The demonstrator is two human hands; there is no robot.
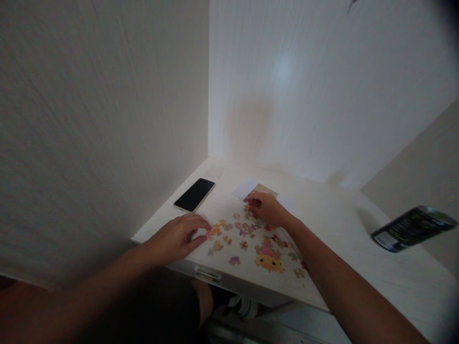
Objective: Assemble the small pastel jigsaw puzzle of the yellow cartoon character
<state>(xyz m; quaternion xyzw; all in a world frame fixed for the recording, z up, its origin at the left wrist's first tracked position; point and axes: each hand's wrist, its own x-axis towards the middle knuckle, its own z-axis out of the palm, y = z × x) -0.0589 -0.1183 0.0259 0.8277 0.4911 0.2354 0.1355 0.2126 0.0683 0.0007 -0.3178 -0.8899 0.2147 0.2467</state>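
Observation:
Several small colourful jigsaw pieces [244, 232] lie scattered on a white desk [322, 224]. A joined patch with a yellow and pink figure [268, 259] sits near the front edge. My left hand [179, 237] rests on the desk at the left of the scatter, its fingertips touching an orange piece [214, 231]. My right hand [267, 208] reaches to the far side of the scatter, fingers curled over a reddish piece [254, 203]. Whether it grips that piece is not clear.
A black phone [194, 194] lies face up at the desk's left. A white sheet and a tan card [255, 189] lie behind my right hand. A dark can [412, 228] stands at the right. White walls enclose the desk; a drawer handle [208, 273] shows below the edge.

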